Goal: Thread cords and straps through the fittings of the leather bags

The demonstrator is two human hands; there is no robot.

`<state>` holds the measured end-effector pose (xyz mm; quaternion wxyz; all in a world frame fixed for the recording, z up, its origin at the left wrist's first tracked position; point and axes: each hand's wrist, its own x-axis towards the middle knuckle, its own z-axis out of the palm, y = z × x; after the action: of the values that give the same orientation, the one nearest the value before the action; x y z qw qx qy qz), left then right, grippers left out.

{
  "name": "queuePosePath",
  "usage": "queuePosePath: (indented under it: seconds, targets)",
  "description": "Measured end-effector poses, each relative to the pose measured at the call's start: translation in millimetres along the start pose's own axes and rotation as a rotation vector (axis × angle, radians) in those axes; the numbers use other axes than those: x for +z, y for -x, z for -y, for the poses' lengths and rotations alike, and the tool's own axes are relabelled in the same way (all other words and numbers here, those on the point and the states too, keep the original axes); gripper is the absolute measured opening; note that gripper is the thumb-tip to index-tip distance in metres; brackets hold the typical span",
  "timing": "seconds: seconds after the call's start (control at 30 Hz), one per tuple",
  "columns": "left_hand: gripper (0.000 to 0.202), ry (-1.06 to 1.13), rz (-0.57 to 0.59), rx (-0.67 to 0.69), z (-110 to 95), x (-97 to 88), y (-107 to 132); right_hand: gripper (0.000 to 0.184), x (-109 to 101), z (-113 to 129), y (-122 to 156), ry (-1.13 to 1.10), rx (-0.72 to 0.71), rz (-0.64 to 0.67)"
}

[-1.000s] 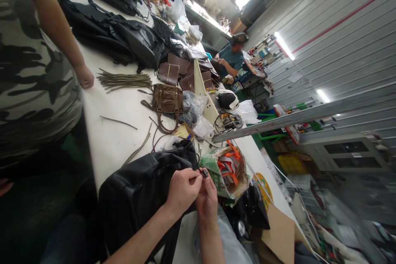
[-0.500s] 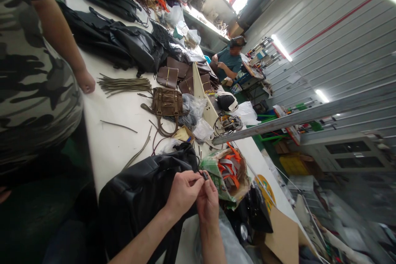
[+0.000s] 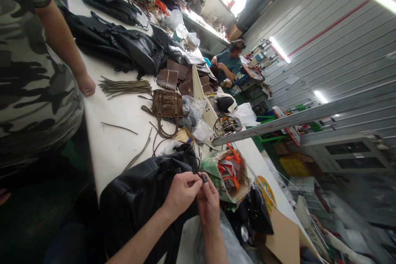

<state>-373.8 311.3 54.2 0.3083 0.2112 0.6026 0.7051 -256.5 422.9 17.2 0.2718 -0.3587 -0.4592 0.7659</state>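
A black leather-like bag [image 3: 139, 189] lies on the white table in front of me, its top toward my hands. My left hand [image 3: 182, 192] is closed in a pinch at the bag's upper right end. Close beside it, my right hand [image 3: 208, 200] is closed too, its fingertips gripping a small black piece [image 3: 204, 177]. A thin dark cord seems to run from the bag to that piece. Both hands meet at it, and the left fingertips partly hide it. Whether the piece is a buckle or a cord end I cannot tell.
Right of my hands stands a torn bag of orange and grey strips [image 3: 230, 169]. Beyond lie a brown handbag [image 3: 167, 104], a bundle of olive cords [image 3: 125, 87] and brown leather pieces [image 3: 167, 79]. A grey metal bar [image 3: 278, 117] slants across. A person in camouflage [image 3: 34, 70] stands left.
My fingers have shifted slightly around the small black piece, and more of it shows now. The bag stays where it was. The whole view has tilted a little.
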Motion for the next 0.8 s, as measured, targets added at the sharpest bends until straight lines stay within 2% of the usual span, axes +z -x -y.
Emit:
queuePosePath:
  seconds: [0.13, 0.63, 0.8]
  targets:
    - [0.026, 0.110, 0.047, -0.026, -0.9, -3.5, -2.8, 0.046, 3.7, 3.1, 0.3, -0.005, 0.001, 0.016]
    - [0.027, -0.087, 0.009, 0.020, 1.1, -6.4, -4.1, 0.047, 3.4, 1.3, 3.0, 0.033, -0.005, 0.020]
    - [0.027, -0.052, 0.029, 0.031, 2.7, -8.2, -2.8, 0.048, 3.5, -1.0, 4.0, 0.049, -0.013, 0.007]
